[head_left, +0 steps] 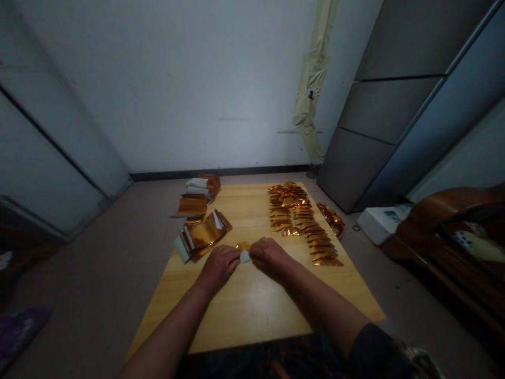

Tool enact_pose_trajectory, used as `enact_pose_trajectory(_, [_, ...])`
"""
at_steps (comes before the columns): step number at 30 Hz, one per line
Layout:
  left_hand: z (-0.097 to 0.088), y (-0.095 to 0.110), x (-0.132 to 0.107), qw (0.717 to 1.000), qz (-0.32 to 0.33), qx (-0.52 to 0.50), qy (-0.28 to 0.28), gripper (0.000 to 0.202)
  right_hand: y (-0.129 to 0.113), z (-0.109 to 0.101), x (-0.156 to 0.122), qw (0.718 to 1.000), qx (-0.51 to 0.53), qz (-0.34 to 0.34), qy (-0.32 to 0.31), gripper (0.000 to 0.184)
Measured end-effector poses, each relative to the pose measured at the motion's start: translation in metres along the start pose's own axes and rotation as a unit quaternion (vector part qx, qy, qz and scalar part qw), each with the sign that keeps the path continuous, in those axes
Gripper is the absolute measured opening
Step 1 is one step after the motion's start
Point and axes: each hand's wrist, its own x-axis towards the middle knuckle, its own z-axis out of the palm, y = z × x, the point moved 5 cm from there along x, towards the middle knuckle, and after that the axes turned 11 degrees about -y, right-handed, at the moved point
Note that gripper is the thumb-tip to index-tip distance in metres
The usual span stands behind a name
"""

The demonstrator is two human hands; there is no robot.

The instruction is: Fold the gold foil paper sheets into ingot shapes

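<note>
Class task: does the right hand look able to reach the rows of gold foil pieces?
Probably yes: the right hand rests near the rows of gold foil pieces, with nothing visible between. It would likely first release the small foil piece held with the left hand.

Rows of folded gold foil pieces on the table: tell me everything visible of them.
The folded gold foil pieces are shiny, crinkled, gold-orange strips with a metallic look. They lie flat and overlapping in staggered columns, bunching more densely at the far end of the pale wooden tabletop and running toward its near right. Their nearest piece lies to the right of the person's right hand, apart from it.
</note>
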Motion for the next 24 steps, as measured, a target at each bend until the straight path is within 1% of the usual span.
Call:
enact_pose_trajectory(5, [0.001, 0.0, 0.001, 1.0, 0.016, -0.001, 0.008, 0.021, -0.002, -0.001, 0.0, 0.999, -0.036, 0.012, -0.019, 0.009])
enact_pose_trajectory(8, [-0.001, 0.001, -0.001, 1.0, 0.017, -0.009, -0.016, 0.021, -0.003, -0.001, 0.003, 0.998, -0.057, 0.01, -0.029, 0.011])
enact_pose_trajectory(10, [-0.002, 0.002, -0.002, 0.999, 0.021, -0.01, -0.031, 0.023, -0.001, 0.001, 0.005, 0.998, -0.063, 0.009, -0.025, 0.012])
enact_pose_trajectory(12, [-0.002, 0.002, -0.003, 0.999, 0.019, -0.01, -0.035, 0.023, 0.002, 0.005, 0.008, 0.998, -0.067, 0.01, -0.015, 0.013])
enact_pose_trajectory(16, [0.0, -0.001, -0.003, 1.0, 0.003, -0.019, -0.024, 0.021, 0.007, 0.015, 0.014, 0.996, -0.084, 0.011, 0.002, 0.018])
enact_pose_trajectory(19, [0.001, -0.002, -0.003, 0.999, 0.005, -0.032, -0.008, 0.021, 0.007, 0.021, 0.016, 0.995, -0.099, 0.012, 0.018, 0.019])
enact_pose_trajectory(24, [0.002, -0.005, -0.003, 0.999, 0.001, -0.046, 0.011, 0.02, -0.001, 0.017, 0.013, 0.994, -0.103, 0.01, 0.033, 0.018])
